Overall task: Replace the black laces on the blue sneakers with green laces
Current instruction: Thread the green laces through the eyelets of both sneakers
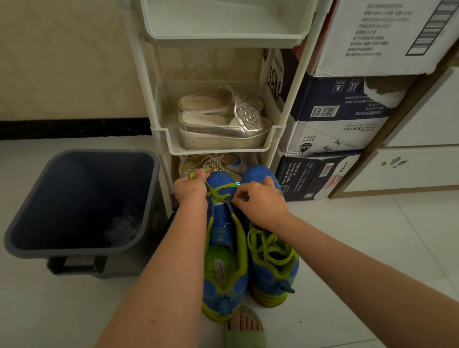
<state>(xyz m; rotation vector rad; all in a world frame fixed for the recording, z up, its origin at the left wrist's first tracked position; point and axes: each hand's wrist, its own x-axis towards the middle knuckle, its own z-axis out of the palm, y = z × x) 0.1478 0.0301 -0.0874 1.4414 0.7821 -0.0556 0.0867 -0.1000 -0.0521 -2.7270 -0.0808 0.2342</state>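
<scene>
Two blue sneakers (225,261), lower middle. Left hand (190,190), right hand (259,202) each pinch green lace (218,191). One bin (25,218) left.

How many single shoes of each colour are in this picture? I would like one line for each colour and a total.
Blue sneakers: 2
Silver platform slippers: 2
Green slide sandal: 1
Pale shoes behind the sneakers: mostly hidden, not counted
Total: 5 counted

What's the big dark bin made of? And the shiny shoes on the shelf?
The dark grey square bin looks like matte moulded plastic, with smooth even walls. The silver platform slippers look like glossy faux leather, studded, on woven-looking soles; not certain.
</scene>
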